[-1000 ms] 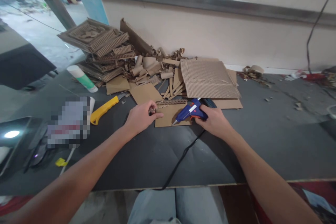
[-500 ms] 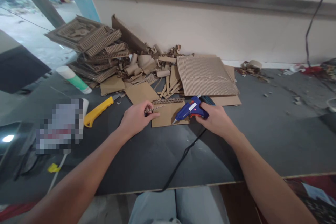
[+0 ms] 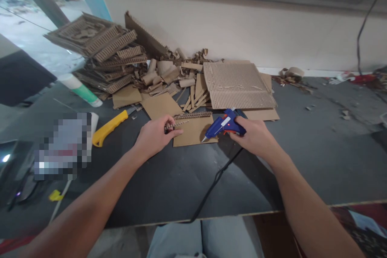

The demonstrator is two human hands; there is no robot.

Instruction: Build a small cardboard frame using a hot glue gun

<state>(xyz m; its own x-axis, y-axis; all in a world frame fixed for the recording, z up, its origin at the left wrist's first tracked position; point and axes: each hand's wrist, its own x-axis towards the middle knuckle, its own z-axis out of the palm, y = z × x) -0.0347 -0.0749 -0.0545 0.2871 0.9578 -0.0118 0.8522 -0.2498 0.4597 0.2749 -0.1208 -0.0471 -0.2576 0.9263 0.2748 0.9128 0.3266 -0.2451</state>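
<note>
Between the thumb and fingers of my left hand [image 3: 155,134] is a thin corrugated cardboard strip [image 3: 182,122], held over the left part of a small flat cardboard piece [image 3: 193,135]. Other corrugated strips [image 3: 195,115] lie along the far edge of that piece. My right hand [image 3: 256,135] is wrapped round the handle of a blue glue gun [image 3: 222,124]. Its nozzle points down and to the left, near the right front part of the cardboard piece. A black cord [image 3: 217,177] trails from the gun toward the table's front edge.
A yellow-handled saw or knife [image 3: 110,128] and a green-and-white tube [image 3: 80,90] lie to the left. Behind them rises a stack of cardboard panels [image 3: 99,44]. Cardboard scraps [image 3: 165,71] and a large corrugated sheet [image 3: 238,84] spread along the back.
My right hand has shifted the glue gun slightly to the right. My left hand keeps hold of the strip at nearly the same place; the view has moved a little.
</note>
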